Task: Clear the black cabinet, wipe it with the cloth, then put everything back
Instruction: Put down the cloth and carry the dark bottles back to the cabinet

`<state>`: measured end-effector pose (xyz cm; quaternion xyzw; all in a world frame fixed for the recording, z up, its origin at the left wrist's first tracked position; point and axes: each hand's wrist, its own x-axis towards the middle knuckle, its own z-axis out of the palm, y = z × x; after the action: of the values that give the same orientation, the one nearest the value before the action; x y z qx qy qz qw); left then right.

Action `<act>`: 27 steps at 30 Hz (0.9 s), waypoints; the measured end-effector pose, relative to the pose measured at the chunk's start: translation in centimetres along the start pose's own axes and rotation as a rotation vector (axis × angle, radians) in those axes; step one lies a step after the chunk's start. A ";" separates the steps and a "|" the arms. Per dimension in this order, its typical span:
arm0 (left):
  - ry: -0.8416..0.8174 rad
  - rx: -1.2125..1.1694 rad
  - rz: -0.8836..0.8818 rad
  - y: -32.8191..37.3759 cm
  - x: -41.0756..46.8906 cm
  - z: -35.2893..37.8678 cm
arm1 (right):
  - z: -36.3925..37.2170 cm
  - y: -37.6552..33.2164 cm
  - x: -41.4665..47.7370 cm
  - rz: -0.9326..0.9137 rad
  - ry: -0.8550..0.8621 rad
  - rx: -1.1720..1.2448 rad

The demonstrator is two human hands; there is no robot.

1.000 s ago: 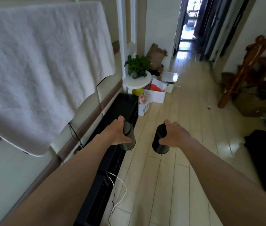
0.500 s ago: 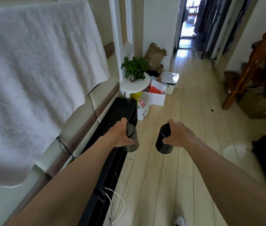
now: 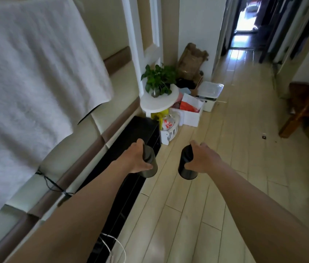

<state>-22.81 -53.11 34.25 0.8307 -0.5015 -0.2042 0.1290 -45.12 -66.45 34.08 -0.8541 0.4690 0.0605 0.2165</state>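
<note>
Black cabinet (image 3: 130, 141) below; each hand (image 3: 137, 160) (image 3: 203, 158) grips a dark canister (image 3: 149, 164) (image 3: 186, 164).

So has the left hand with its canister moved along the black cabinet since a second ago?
Cannot tell. The left hand grips its dark canister above the black cabinet's front edge as before; the head camera shifted, so small drift is unclear.

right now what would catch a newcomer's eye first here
Two dark canisters held out mid-frame: one in the left hand over the black cabinet's edge, one in the right hand over the floor. A big white towel fills the upper left, and a potted plant sits on a white stand beyond the cabinet.
</note>
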 end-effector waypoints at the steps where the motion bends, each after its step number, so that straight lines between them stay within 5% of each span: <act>1: -0.004 0.003 -0.010 0.5 0.8 0.2 | -0.4 0.5 1.0 -0.006 -0.011 0.000; 27: -0.070 -0.123 -0.215 -7.0 30.0 -0.5 | -1.9 -2.9 34.1 -0.124 -0.078 -0.024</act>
<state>-4.73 -76.47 25.46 0.8625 -0.4005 -0.2760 0.1395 -24.09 -92.31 26.25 -0.8810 0.4057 0.0861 0.2277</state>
